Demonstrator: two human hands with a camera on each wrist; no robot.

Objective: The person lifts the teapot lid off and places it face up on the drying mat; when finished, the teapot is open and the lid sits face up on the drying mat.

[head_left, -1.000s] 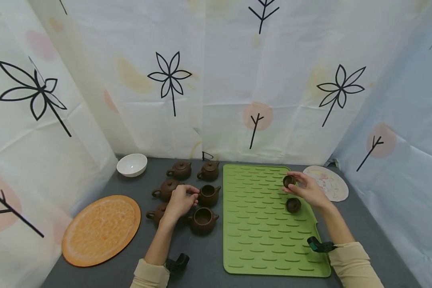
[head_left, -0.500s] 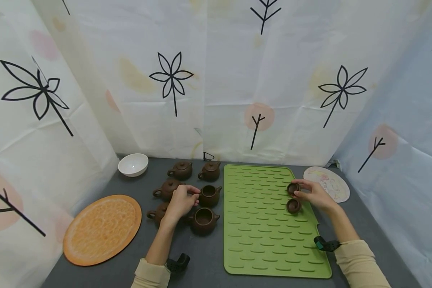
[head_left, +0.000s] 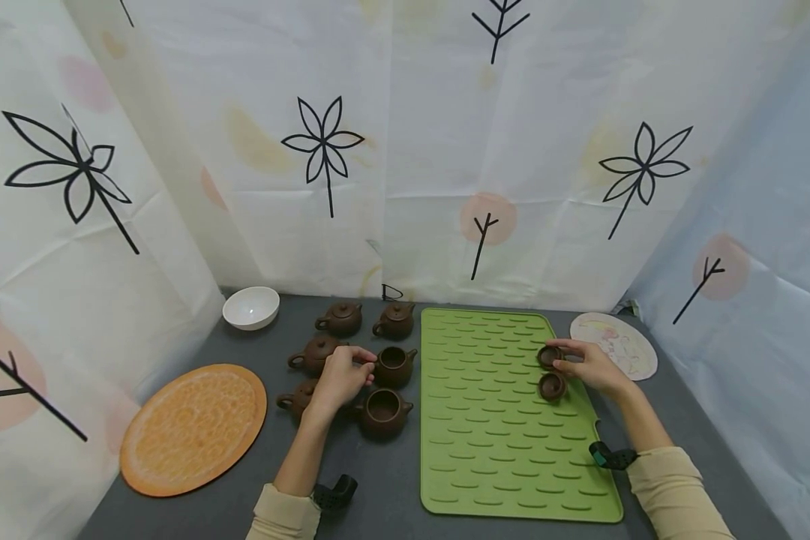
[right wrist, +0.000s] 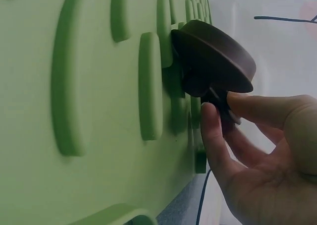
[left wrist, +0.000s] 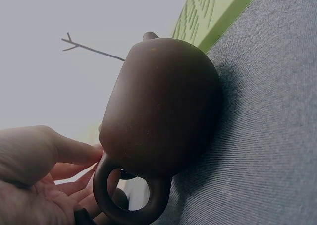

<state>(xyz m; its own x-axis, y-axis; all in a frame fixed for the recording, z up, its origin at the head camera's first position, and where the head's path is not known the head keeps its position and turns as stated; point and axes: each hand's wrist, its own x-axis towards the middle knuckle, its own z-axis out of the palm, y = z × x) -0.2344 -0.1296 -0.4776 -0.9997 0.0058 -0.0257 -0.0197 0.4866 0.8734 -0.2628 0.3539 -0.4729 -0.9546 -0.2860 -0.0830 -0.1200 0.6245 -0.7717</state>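
In the head view, my left hand [head_left: 340,381] holds the handle side of a brown lidless teapot [head_left: 393,369] between thumb and fingers. A nearer lidless teapot [left wrist: 161,101] fills the left wrist view and hides the grip. Over the green ridged mat [head_left: 506,450], my right hand [head_left: 586,366] pinches the edge of a small brown teapot lid [head_left: 549,355], turned upside down. Just in front of it, a second upturned lid [head_left: 551,386] lies tilted on its knob on the mat; in the right wrist view this near lid [right wrist: 218,54] partly covers the held one.
Several lidded teapots stand left of centre, including one at the back [head_left: 342,320] and one beside my left hand [head_left: 313,355]. A white bowl [head_left: 251,308] sits at the back left, an orange round mat [head_left: 194,429] at left, and a pale printed mat [head_left: 617,341] at right.
My right hand has brought its lid down and slightly right, close to the other lid on the mat. My left hand has stayed at the teapot.
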